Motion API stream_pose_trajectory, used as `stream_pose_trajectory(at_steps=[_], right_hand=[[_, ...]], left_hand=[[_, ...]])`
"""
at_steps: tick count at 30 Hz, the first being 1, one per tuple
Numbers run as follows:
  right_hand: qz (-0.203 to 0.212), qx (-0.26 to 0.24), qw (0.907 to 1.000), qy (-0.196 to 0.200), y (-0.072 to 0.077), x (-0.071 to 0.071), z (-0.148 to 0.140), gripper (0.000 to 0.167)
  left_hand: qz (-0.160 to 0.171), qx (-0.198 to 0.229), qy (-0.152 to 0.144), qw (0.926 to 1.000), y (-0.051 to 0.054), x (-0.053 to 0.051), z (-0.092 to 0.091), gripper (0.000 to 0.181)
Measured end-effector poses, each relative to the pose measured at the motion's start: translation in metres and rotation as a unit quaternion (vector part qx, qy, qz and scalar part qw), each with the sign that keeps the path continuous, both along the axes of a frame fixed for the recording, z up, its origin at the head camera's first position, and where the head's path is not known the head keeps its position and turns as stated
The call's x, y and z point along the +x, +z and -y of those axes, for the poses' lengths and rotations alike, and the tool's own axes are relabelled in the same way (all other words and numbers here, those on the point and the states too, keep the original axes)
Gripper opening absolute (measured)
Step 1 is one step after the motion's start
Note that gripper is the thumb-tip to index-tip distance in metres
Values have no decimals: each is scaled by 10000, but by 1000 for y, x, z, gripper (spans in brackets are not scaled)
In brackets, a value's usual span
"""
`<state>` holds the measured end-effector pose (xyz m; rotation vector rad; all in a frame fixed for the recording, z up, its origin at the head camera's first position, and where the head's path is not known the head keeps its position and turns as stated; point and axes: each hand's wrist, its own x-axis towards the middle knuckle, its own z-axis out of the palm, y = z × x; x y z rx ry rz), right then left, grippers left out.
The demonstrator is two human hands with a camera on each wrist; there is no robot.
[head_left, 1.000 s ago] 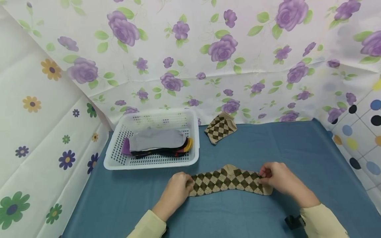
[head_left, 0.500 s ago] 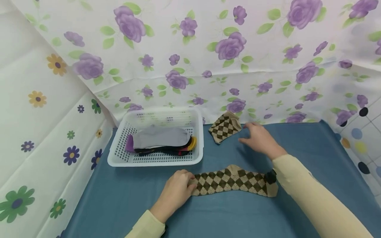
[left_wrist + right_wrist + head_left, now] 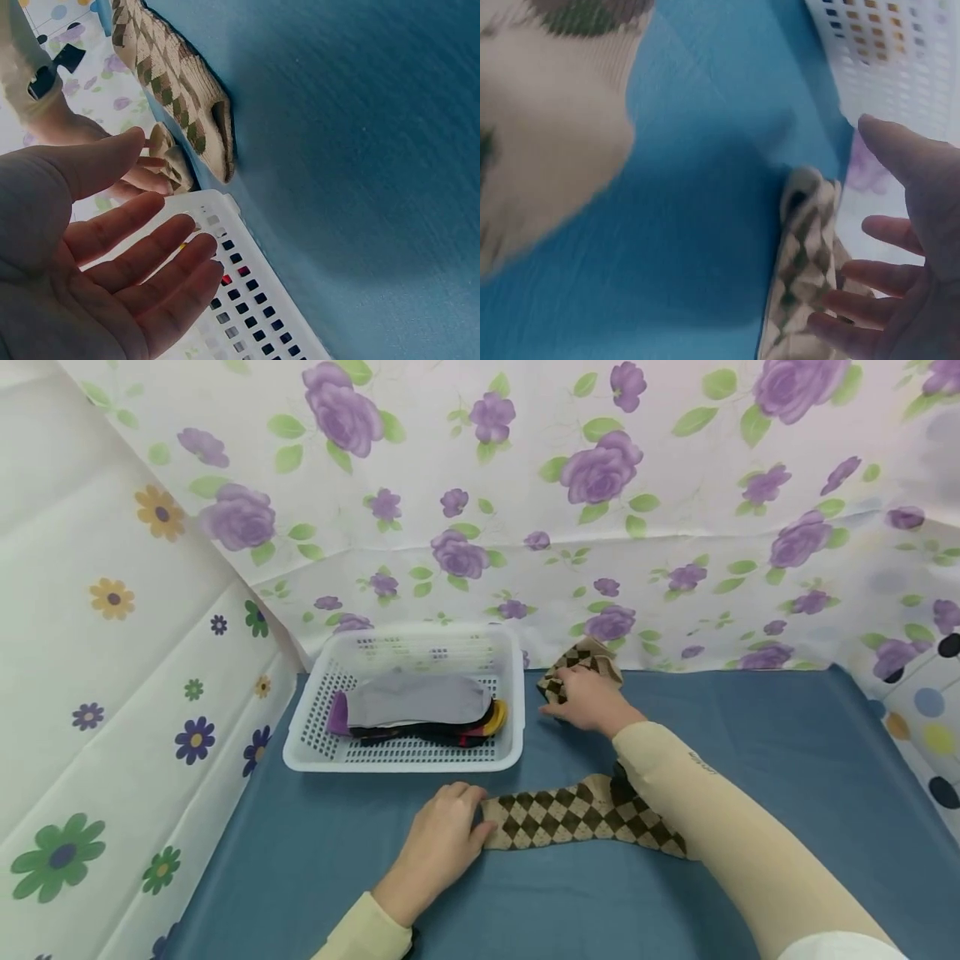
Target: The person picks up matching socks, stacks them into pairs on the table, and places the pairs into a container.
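Note:
A tan and dark brown diamond-patterned sock (image 3: 551,818) lies stretched flat on the blue cloth. At its cuff end is my left hand (image 3: 441,837); in the left wrist view its fingers (image 3: 150,259) are loosely extended and grip nothing, a little apart from the sock's opening. My right hand (image 3: 588,702) reaches over a matching crumpled sock (image 3: 585,653) at the back. In the right wrist view that sock (image 3: 799,277) lies beneath spread fingers (image 3: 881,277), with nothing pinched; whether they touch it I cannot tell. My right forearm hides the flat sock's toe end.
Left of the crumpled sock stands a white perforated basket (image 3: 405,765) holding grey folded socks (image 3: 416,700) over black, purple and yellow ones. A flowered sheet (image 3: 495,543) rises along the back edge of the blue cloth (image 3: 765,752).
My right hand has left the flat sock's toe end and moved back and left, over the crumpled sock. The left hand has loosened at the cuff. The view has shifted slightly.

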<state>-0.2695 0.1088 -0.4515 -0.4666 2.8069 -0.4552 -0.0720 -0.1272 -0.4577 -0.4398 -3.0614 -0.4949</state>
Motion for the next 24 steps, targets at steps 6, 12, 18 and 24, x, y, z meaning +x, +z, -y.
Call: stream_pose_trajectory(at_steps=[6, 12, 18, 24], right_hand=[[30, 371, 9993, -22, -7, 4, 9, 67], [-246, 485, 9985, 21, -8, 9, 7, 14], [-659, 111, 9978, 36, -11, 13, -4, 32], [-1133, -669, 9909, -287, 7, 22, -23, 9]], left_hand=[[-31, 56, -112, 9999, 1, 2, -3, 35], [9, 63, -121, 9999, 3, 3, -4, 33], [155, 70, -156, 9997, 5, 5, -4, 30], [169, 348, -133, 9992, 11, 6, -6, 28]])
